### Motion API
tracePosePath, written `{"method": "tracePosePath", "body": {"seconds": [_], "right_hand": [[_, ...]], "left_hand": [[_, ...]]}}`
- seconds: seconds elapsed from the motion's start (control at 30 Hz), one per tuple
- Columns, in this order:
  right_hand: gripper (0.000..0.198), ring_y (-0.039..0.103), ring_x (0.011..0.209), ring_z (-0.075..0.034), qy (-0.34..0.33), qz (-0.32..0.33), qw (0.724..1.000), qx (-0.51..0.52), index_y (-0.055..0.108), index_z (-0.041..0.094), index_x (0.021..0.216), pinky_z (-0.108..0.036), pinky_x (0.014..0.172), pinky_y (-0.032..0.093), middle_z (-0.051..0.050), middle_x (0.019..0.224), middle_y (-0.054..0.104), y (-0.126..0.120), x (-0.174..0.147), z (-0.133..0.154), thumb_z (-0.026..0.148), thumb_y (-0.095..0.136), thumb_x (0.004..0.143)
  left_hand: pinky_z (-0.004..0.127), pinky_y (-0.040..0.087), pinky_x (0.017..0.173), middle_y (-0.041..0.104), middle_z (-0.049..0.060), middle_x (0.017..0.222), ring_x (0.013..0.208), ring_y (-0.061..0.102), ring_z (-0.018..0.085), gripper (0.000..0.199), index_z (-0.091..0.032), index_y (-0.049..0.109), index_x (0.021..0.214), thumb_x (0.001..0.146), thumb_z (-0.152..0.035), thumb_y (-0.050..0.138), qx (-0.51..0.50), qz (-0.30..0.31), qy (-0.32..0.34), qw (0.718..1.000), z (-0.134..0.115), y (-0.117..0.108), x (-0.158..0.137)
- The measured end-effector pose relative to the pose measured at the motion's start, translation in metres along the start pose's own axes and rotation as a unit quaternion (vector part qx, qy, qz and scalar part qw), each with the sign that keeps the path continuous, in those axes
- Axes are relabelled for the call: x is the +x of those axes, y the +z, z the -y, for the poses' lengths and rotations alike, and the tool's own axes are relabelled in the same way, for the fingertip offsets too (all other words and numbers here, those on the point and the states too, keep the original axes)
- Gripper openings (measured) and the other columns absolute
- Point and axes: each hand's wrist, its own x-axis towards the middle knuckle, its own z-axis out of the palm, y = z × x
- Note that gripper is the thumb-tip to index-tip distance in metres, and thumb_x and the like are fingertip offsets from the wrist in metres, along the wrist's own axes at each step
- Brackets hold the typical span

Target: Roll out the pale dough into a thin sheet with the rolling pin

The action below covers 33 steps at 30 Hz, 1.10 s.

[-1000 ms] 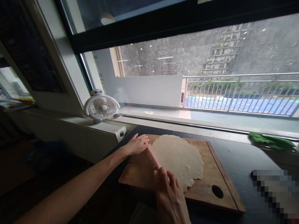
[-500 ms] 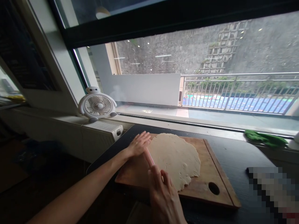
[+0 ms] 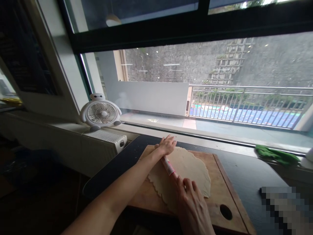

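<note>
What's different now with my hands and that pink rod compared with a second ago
Your left hand and right hand have moved rightward with the pink rod, from the left edge of the dough to farther over it. Dough now shows on both sides of the rod. Both hands are still on it. The wooden board, fan and green cloth stayed put.

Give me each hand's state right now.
Left hand: open, over the far end of the rolling pin.
Right hand: over its near end; whether closed cannot be told.
</note>
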Motion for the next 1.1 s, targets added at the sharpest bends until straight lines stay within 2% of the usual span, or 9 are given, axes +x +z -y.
{"method": "tracePosePath", "body": {"seconds": [0.13, 0.23, 0.37, 0.53, 0.63, 0.77, 0.87, 1.03, 1.1], "right_hand": [[0.05, 0.049, 0.08, -0.023, -0.01, -0.008, 1.0, -0.012, 0.042, 0.014, 0.129, -0.035, 0.066, 0.041, -0.009, 0.091, 0.055, 0.008, -0.001, 0.011, 0.002, 0.044, 0.08], [0.043, 0.05, 0.08, -0.022, -0.011, 0.032, 0.999, 0.017, 0.048, 0.015, 0.123, -0.034, 0.067, 0.042, -0.008, 0.089, 0.055, 0.002, 0.005, 0.01, 0.005, 0.045, 0.082], [0.023, 0.05, 0.08, -0.021, 0.01, 0.064, 0.997, 0.046, 0.056, 0.016, 0.106, -0.035, 0.071, 0.042, -0.007, 0.086, 0.054, -0.004, 0.012, -0.002, 0.014, 0.044, 0.087], [0.027, 0.05, 0.082, -0.022, 0.06, 0.032, 0.998, 0.014, 0.052, 0.015, 0.111, -0.035, 0.071, 0.042, -0.007, 0.088, 0.053, -0.002, 0.006, -0.017, 0.015, 0.048, 0.085], [0.026, 0.05, 0.08, -0.022, 0.039, 0.033, 0.999, 0.005, 0.054, 0.017, 0.109, -0.035, 0.068, 0.042, -0.006, 0.084, 0.053, -0.001, 0.009, -0.012, 0.012, 0.046, 0.084], [0.027, 0.05, 0.078, -0.021, 0.008, 0.053, 0.998, 0.034, 0.056, 0.018, 0.104, -0.032, 0.063, 0.041, -0.006, 0.085, 0.054, 0.0, 0.019, 0.005, 0.006, 0.046, 0.082], [0.024, 0.051, 0.081, -0.021, 0.015, 0.057, 0.996, 0.061, 0.056, 0.018, 0.104, -0.032, 0.065, 0.042, -0.007, 0.089, 0.055, -0.002, 0.022, 0.009, 0.01, 0.048, 0.082], [0.011, 0.051, 0.081, -0.021, 0.05, 0.057, 0.995, 0.068, 0.056, 0.019, 0.094, -0.034, 0.071, 0.041, -0.006, 0.086, 0.054, -0.006, 0.01, -0.009, 0.018, 0.047, 0.086], [0.015, 0.051, 0.081, -0.021, 0.062, 0.042, 0.996, 0.053, 0.054, 0.018, 0.099, -0.034, 0.071, 0.041, -0.006, 0.087, 0.054, -0.004, 0.004, -0.019, 0.018, 0.047, 0.086]], "left_hand": [[0.046, 0.007, 0.112, 0.026, 0.008, 0.149, 0.139, 0.011, 0.022, 0.052, -0.015, 0.027, 0.142, 0.094, -0.034, 0.021, 0.034, -0.04, -0.024, 0.998, 0.038, -0.002, -0.056], [0.043, 0.011, 0.112, 0.019, 0.007, 0.151, 0.14, 0.008, 0.021, 0.053, -0.015, 0.024, 0.143, 0.094, -0.037, 0.018, 0.06, -0.057, -0.037, 0.996, 0.054, -0.001, -0.078], [0.045, 0.012, 0.112, 0.024, 0.006, 0.149, 0.139, 0.011, 0.021, 0.054, -0.016, 0.027, 0.142, 0.094, -0.04, 0.017, 0.051, 0.0, -0.056, 0.997, 0.027, 0.011, -0.036], [0.046, 0.012, 0.111, 0.036, 0.005, 0.144, 0.138, 0.017, 0.02, 0.049, -0.02, 0.039, 0.135, 0.093, -0.039, 0.021, 0.048, -0.001, -0.045, 0.998, -0.021, 0.027, 0.029], [0.048, 0.01, 0.111, 0.037, 0.003, 0.144, 0.138, 0.016, 0.021, 0.046, -0.022, 0.042, 0.133, 0.092, -0.032, 0.023, 0.053, -0.005, -0.04, 0.998, -0.008, 0.024, 0.017], [0.047, 0.015, 0.111, 0.033, 0.007, 0.146, 0.139, 0.013, 0.024, 0.049, -0.016, 0.042, 0.134, 0.091, -0.031, 0.026, 0.072, 0.018, -0.022, 0.997, 0.043, 0.006, -0.038], [0.044, 0.017, 0.111, 0.029, 0.009, 0.147, 0.139, 0.011, 0.025, 0.05, -0.014, 0.039, 0.136, 0.092, -0.033, 0.025, 0.077, 0.026, -0.027, 0.996, 0.06, -0.005, -0.059], [0.048, 0.02, 0.109, 0.038, 0.008, 0.142, 0.136, 0.022, 0.026, 0.041, -0.019, 0.048, 0.127, 0.094, -0.035, 0.029, 0.059, 0.019, -0.051, 0.997, 0.015, 0.007, -0.012], [0.047, 0.031, 0.103, 0.047, 0.008, 0.134, 0.127, 0.037, 0.025, 0.034, -0.022, 0.053, 0.12, 0.095, -0.034, 0.035, 0.049, 0.013, -0.037, 0.998, -0.011, 0.014, 0.014]]}}
